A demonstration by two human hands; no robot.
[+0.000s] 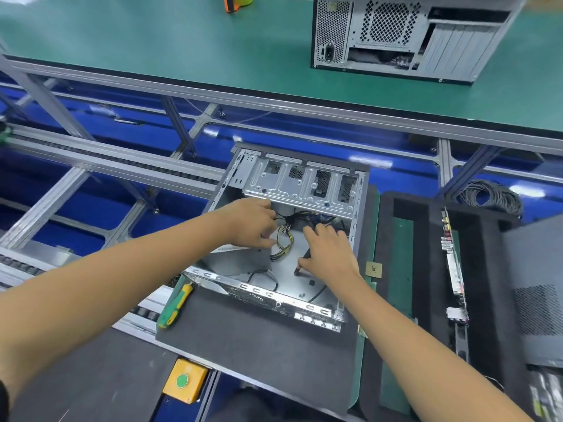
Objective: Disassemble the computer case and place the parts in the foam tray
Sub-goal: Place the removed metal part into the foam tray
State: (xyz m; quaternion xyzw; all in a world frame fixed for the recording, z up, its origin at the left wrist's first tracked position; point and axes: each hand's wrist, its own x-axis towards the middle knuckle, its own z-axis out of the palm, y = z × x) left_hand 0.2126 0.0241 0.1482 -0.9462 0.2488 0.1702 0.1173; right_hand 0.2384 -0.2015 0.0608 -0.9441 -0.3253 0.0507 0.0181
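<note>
We see a case (pixel 292 184) of shiny bare metal. It sits on a dull, dark foam mat (pixel 259 354). The screwdriver (pixel 176 306) handle looks like smooth green and yellow plastic. The far tabletop (pixel 182 50) is matt green.

It was an electronics assembly line on a factory floor. A long tabletop covered in green anti-static matting (pixel 182 47) ran across the far side, edged in grey aluminium rail, with a closed silver perforated-steel computer tower (pixel 408 35) standing on it. Nearer, roller conveyor tracks of aluminium profile (pixel 100 161) crossed over glossy blue panels (pixel 76 208). A yellow box with a round green push-button (pixel 184 380) sat at the station's edge beside dark grey foam mats (pixel 259 345).
</note>
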